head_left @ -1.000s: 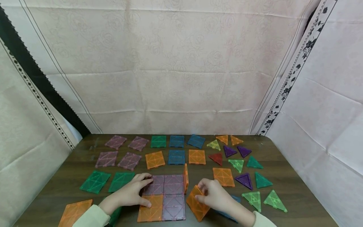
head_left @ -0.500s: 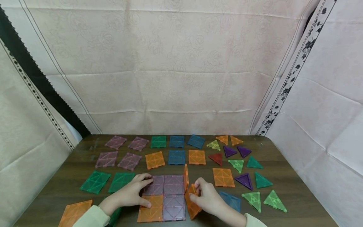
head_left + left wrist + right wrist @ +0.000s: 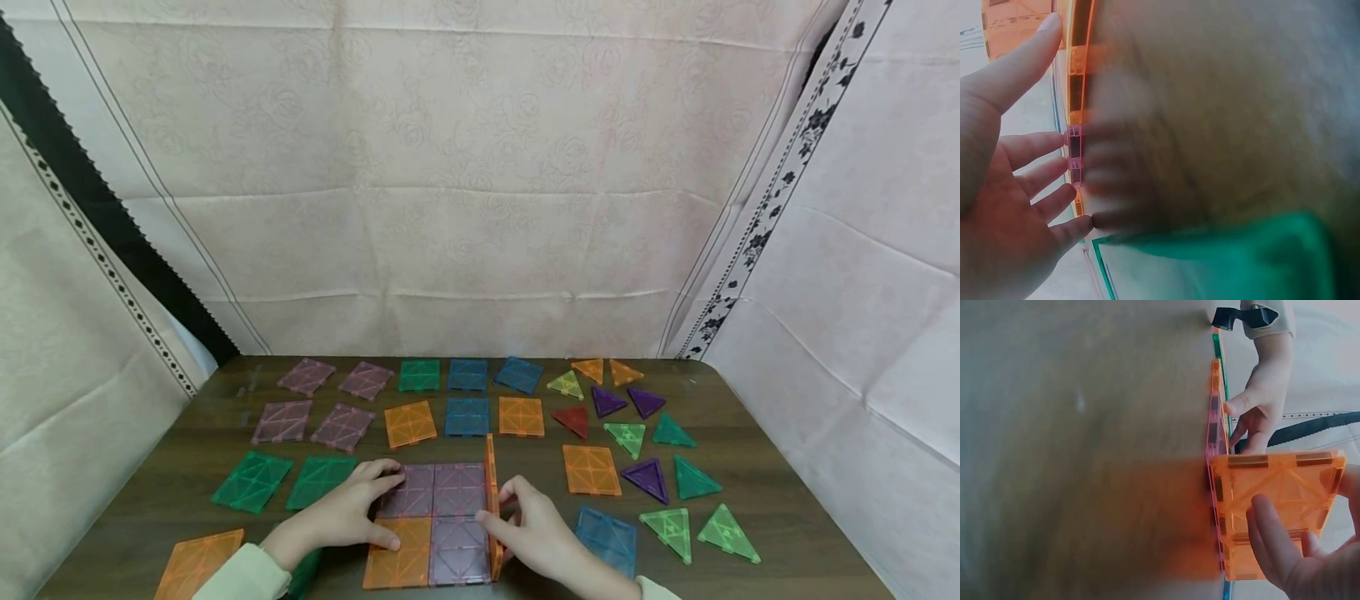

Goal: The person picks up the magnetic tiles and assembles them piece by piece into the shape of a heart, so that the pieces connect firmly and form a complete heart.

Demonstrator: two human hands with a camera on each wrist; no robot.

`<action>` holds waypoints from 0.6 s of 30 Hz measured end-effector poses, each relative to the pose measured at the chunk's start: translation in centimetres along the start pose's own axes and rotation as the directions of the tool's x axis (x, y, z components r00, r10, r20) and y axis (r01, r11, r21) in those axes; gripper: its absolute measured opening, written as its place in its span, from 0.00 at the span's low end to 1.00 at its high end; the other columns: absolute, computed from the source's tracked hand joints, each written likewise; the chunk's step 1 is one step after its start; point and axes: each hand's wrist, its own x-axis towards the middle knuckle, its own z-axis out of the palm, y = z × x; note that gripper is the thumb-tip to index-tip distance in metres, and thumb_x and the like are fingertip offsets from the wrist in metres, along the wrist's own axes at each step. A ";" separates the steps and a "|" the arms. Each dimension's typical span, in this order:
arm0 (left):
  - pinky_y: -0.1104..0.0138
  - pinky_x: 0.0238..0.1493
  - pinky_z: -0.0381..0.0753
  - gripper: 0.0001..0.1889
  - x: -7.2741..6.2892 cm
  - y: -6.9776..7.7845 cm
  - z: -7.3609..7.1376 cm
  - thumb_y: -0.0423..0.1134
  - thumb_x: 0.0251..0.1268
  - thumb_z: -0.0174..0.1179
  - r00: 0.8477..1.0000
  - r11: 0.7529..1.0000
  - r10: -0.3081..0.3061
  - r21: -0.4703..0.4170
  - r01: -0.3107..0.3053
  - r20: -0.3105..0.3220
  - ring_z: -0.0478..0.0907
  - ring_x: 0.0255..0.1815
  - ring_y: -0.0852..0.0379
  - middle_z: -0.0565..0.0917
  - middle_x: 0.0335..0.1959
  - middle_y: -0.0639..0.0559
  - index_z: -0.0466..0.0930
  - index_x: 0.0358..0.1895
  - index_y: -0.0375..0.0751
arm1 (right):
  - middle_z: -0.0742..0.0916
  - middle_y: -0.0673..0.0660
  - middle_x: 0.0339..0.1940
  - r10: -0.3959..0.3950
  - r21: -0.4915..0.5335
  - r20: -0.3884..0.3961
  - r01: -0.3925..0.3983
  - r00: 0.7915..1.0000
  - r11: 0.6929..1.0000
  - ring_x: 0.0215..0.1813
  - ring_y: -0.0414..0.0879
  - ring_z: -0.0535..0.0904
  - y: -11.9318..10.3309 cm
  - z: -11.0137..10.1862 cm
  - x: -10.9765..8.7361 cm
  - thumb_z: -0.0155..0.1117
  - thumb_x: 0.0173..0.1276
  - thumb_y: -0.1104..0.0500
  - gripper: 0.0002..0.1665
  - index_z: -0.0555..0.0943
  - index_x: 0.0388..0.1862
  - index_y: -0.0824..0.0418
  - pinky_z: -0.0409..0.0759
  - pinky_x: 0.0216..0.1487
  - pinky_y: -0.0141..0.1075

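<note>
The right hand [image 3: 536,529]'s grip pinches a translucent orange tile [image 3: 1291,494], upright along the right edge of four flat ridged squares [image 3: 459,488] on the wood-grain desk [image 3: 525,457], fingers partly hiding it. The left hand [image 3: 341,507]'s grip is wide, resting on the squares' left side; its forearm mostly covers a green tile [image 3: 304,573].

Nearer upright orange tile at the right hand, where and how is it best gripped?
I'd pinch the nearer upright orange tile near its top edge, coming from the right and above, where the right hand has it. It stands on edge beside a flat purple tile, so its top and broad faces look accessible; the farther upright orange tile may block its far edge.
</note>
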 end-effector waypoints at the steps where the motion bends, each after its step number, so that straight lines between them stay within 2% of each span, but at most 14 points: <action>1: 0.40 0.59 0.66 0.48 0.0 0.1 -0.1 0.59 0.48 0.71 1.000 1.000 0.001 0.000 -0.001 0.003 0.54 0.70 0.35 0.60 0.71 0.37 0.66 0.68 0.30 | 0.80 0.57 0.34 0.010 0.014 0.000 -0.010 1.000 1.000 0.20 0.48 0.78 0.1 0.1 0.0 0.64 0.68 0.48 0.22 0.69 0.42 0.63 0.75 0.20 0.35; 4: 0.40 0.59 0.67 0.47 0.1 0.3 -0.4 0.57 0.49 0.71 1.000 1.000 0.005 0.000 -0.005 0.013 0.56 0.69 0.34 0.61 0.70 0.35 0.66 0.67 0.29 | 0.80 0.57 0.35 0.030 0.046 -0.005 -0.029 1.000 0.998 0.21 0.50 0.79 0.3 0.5 0.0 0.63 0.69 0.48 0.22 0.69 0.44 0.64 0.75 0.20 0.36; 8: 0.40 0.56 0.70 0.43 0.7 0.5 -1.3 0.54 0.52 0.71 1.000 1.000 0.008 0.003 -0.008 -0.004 0.61 0.65 0.32 0.65 0.67 0.32 0.68 0.66 0.30 | 0.80 0.56 0.29 0.043 0.074 -0.016 -0.042 0.999 0.996 0.21 0.49 0.78 0.5 0.6 0.1 0.62 0.70 0.48 0.22 0.69 0.46 0.64 0.75 0.20 0.35; 10: 0.40 0.56 0.70 0.41 1.3 0.5 -1.8 0.53 0.54 0.70 0.999 1.000 -0.002 -0.003 0.002 -0.035 0.63 0.64 0.32 0.66 0.66 0.30 0.69 0.66 0.31 | 0.79 0.55 0.25 0.050 0.091 -0.018 -0.048 0.999 0.995 0.21 0.49 0.77 0.6 0.7 0.1 0.61 0.70 0.48 0.22 0.69 0.48 0.64 0.74 0.20 0.36; 13: 0.39 0.59 0.67 0.38 2.6 0.2 -2.5 0.51 0.58 0.68 0.993 1.000 -0.025 -0.016 0.024 -0.112 0.61 0.67 0.29 0.64 0.67 0.28 0.69 0.66 0.31 | 0.79 0.54 0.24 0.065 0.112 -0.021 -0.062 0.998 0.992 0.21 0.48 0.77 0.8 0.7 0.1 0.60 0.71 0.47 0.23 0.68 0.50 0.64 0.75 0.22 0.37; 18: 0.40 0.62 0.65 0.35 5.5 -0.2 -3.4 0.48 0.61 0.66 0.969 0.996 -0.079 -0.067 0.065 -0.234 0.62 0.68 0.32 0.66 0.68 0.31 0.68 0.67 0.32 | 0.80 0.57 0.37 0.092 0.134 -0.028 -0.088 0.995 0.987 0.23 0.48 0.76 1.0 0.8 0.1 0.58 0.71 0.45 0.25 0.69 0.51 0.64 0.77 0.24 0.39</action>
